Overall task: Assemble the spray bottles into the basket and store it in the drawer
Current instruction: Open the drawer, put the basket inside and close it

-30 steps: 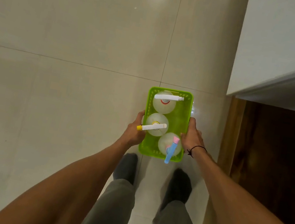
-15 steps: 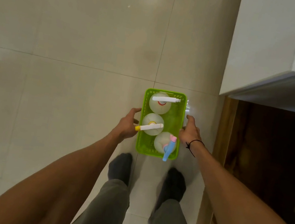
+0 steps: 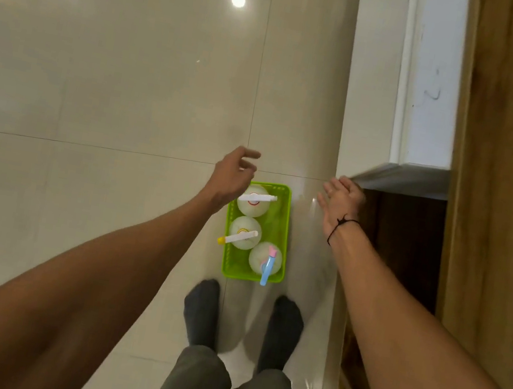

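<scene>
Fingers of the left hand [image 3: 233,174] curl loosely around nothing, and those of the right hand [image 3: 342,197] are spread flat and empty, both lifted clear of the basket [image 3: 281,233]. Bright green and rectangular with perforated walls, the basket sits on the pale tiled floor [image 3: 130,86] just ahead of the person's dark socks [image 3: 202,311], beside a wooden cabinet [image 3: 409,255]. Inside stand three translucent round spray bottles: a white-nozzle bottle [image 3: 253,201] farthest, a yellow-tipped bottle [image 3: 244,234] in the middle, and a blue-and-pink bottle [image 3: 266,259] nearest.
</scene>
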Tool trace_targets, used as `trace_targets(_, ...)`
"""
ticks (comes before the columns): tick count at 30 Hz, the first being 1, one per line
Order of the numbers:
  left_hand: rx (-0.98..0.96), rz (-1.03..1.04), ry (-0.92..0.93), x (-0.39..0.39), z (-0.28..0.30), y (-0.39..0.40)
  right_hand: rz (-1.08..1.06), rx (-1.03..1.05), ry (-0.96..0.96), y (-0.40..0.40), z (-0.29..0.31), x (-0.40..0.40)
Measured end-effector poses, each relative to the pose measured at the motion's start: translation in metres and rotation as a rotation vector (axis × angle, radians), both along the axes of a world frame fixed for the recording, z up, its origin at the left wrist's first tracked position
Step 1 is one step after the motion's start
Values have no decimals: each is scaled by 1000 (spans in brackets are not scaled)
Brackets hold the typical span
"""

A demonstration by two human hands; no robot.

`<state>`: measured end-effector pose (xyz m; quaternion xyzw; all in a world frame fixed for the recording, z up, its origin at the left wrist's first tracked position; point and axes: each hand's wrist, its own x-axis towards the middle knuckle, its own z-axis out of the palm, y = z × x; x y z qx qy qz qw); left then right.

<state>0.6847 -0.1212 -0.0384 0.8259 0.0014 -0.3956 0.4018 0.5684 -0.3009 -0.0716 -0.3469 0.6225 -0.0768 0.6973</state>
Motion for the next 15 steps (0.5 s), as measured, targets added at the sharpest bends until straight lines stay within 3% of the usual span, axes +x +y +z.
trace_targets(3,-143,-68,-7,-1,20,-42,122,-93,237,-4,14,9)
trace_targets(6,-263,-131,31,-2,44,-85,-8,-262,466,-9,31,21)
trace_targets(11,-378,-158,194,18,101,-155,98,-308,405,-11,40,27)
trace_targets(15,-291,-302,167,37,134,-187,190,-306,376,-8,40,23)
